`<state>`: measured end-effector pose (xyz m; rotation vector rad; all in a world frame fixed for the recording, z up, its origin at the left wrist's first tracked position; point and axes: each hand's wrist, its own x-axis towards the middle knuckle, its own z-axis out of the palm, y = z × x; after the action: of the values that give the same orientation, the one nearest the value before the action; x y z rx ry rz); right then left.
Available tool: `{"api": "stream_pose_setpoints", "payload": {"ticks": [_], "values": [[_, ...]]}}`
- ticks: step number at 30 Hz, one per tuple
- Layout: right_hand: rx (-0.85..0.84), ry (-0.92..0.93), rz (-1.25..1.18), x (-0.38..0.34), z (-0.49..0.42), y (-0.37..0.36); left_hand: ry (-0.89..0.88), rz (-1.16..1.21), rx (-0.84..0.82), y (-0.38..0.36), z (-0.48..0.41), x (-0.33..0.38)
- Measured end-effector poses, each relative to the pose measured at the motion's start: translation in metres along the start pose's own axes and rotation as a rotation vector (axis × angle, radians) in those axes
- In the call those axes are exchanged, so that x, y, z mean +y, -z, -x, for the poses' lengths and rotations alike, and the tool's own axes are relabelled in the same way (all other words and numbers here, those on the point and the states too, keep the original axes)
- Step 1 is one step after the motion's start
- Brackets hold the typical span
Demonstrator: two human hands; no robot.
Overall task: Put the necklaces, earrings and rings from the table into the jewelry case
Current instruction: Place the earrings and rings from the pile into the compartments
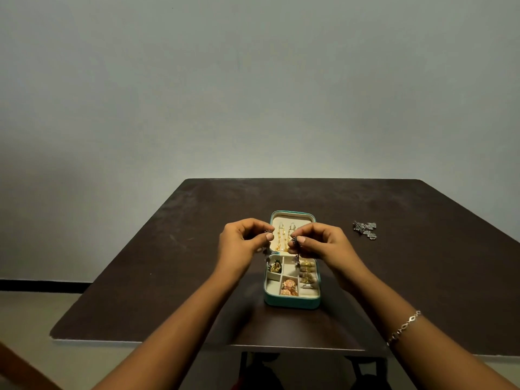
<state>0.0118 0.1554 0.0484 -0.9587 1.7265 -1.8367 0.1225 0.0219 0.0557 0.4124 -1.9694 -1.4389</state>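
With left hand [239,244] and right hand [326,244] each pinching dark jewellery [294,241] above the case [291,304] at frame centre, lower gently into a free compartment, clear of the lid's gold chains [284,237].

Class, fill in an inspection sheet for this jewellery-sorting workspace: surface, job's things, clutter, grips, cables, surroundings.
Surface: dark brown table, scuffed.
Job's things: teal jewelry case open, with gold chains hanging in its lid and earrings and rings in its compartments. Silver jewellery lies on the table to the right, apart from the case.
Clutter: nothing seen.
Grips: left hand and right hand each pinch dark jewellery above the case; cannot tell whether it is one piece or two.
Cables: nothing seen.
Surroundings: plain grey wall; bracelet on the right wrist.
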Motion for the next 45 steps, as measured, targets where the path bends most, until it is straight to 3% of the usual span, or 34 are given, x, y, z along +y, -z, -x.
{"api": "stream_pose_setpoints", "payload": {"ticks": [15, 26, 30, 37, 45], "values": [[0.074, 0.013, 0.261, 0.027, -0.022, -0.001, 0.047, 0.022, -0.009, -0.004, -0.001, -0.005], [0.098, 0.049, 0.762, 0.043, -0.021, 0.007, 0.037, -0.040, 0.029, -0.020, -0.002, -0.013], [0.115, 0.084, 0.762, 0.046, -0.019, 0.010, 0.022, -0.061, 0.021, -0.029, -0.002, -0.014], [0.386, 0.323, 0.508, 0.056, -0.001, 0.015, 0.006, -0.086, 0.010, -0.036, -0.005, -0.018], [0.379, 0.328, 0.539, 0.062, -0.001, 0.015, 0.017, -0.174, -0.020, -0.041, -0.006, -0.027]]}}
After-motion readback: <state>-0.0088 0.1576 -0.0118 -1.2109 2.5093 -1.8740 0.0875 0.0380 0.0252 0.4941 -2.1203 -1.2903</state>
